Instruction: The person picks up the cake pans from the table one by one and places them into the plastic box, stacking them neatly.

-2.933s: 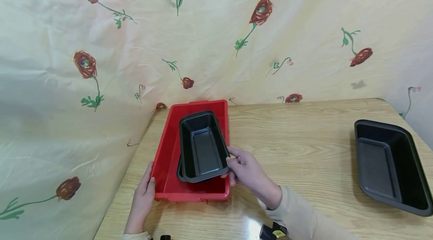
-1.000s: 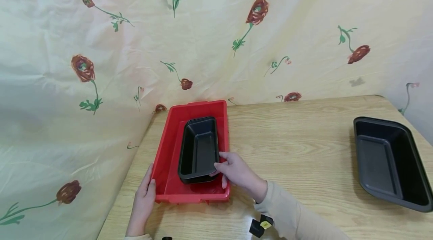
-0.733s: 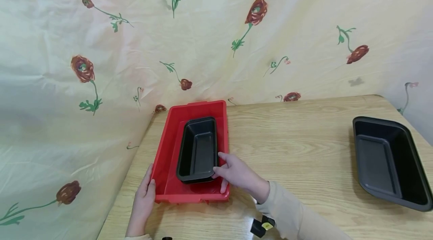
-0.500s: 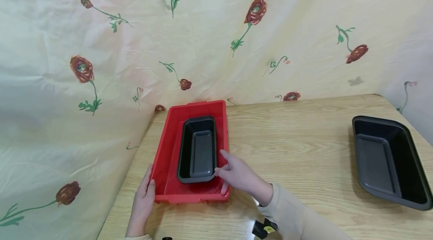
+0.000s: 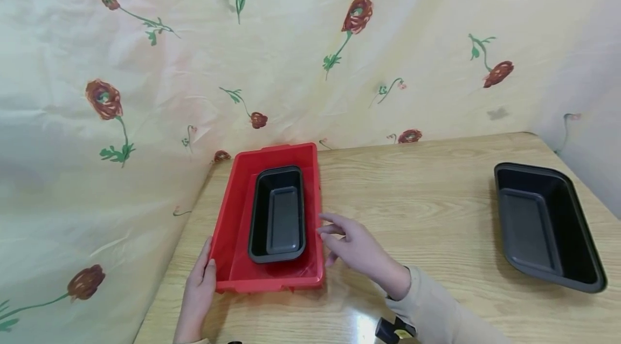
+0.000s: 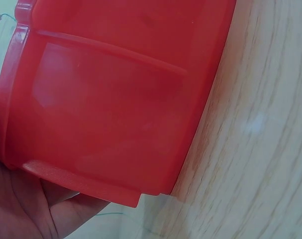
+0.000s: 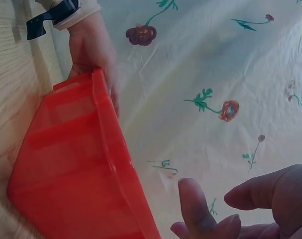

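Observation:
A red plastic bin (image 5: 269, 283) sits at the left of the table. My left hand (image 5: 198, 291) grips its near left corner, with the thumb along the rim; the left wrist view shows that hand (image 6: 29, 206) against the bin's edge. Inside the bin lies a black loaf pan (image 5: 284, 220), and the second pan under it is hidden from above. Just off the bin's right rim hovers my right hand (image 5: 358, 247), fingers loosely spread and holding nothing. In the right wrist view its fingers (image 7: 195, 204) are apart from the red wall.
Another black loaf pan (image 5: 526, 228), larger in view, stands at the right of the wooden table (image 5: 407, 187). A flowered cloth (image 5: 291, 53) hangs behind and along the left side. A black wrist strap piece (image 5: 388, 329) shows under the right sleeve.
My right hand has lowered the upper loaf pan into the one beneath it, released its rim and drawn back to the right. The left hand has kept its grip on the bin.

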Demonstrator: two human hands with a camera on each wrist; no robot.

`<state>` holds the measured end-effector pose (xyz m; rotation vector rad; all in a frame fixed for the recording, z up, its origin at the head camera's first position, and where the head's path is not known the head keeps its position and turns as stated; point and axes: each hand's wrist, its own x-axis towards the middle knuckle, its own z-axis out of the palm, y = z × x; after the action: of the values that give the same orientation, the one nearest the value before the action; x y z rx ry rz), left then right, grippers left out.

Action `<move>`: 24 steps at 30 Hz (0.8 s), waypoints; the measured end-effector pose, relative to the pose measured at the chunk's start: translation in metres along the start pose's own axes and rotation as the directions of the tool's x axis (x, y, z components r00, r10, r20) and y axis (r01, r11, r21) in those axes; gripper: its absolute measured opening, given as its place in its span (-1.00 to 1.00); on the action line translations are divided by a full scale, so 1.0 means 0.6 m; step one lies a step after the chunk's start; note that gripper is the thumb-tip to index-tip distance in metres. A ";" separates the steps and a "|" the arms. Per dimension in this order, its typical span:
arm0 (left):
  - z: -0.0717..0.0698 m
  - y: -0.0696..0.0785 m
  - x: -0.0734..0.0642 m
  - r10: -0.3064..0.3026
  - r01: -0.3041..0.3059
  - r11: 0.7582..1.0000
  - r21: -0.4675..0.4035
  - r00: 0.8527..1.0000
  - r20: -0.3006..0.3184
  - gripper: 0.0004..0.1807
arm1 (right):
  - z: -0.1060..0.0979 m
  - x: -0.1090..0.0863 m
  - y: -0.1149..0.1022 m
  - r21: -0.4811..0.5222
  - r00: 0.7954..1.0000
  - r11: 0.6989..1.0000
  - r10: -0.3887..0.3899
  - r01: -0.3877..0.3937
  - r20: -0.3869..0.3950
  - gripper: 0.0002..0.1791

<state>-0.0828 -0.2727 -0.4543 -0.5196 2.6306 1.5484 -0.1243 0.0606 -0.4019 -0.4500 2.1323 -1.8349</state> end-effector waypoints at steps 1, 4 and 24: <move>0.000 -0.001 0.000 0.002 -0.002 1.000 0.005 1.000 0.000 -0.40 | -0.002 -0.002 0.000 0.008 1.000 1.000 0.000 0.000 -0.008 -0.47; -0.002 -0.002 0.001 0.004 -0.004 1.000 0.003 1.000 0.005 -0.40 | -0.012 -0.009 0.002 0.017 1.000 1.000 -0.001 0.002 -0.027 -0.47; -0.003 0.002 0.002 -0.026 0.026 1.000 0.006 1.000 0.015 -0.40 | -0.083 -0.063 0.010 -0.015 0.992 0.999 0.028 -0.030 -0.123 -0.46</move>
<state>-0.0839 -0.2743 -0.4526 -0.5378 2.6058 1.5304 -0.1110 0.1219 -0.4000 -0.3156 2.2228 -1.8746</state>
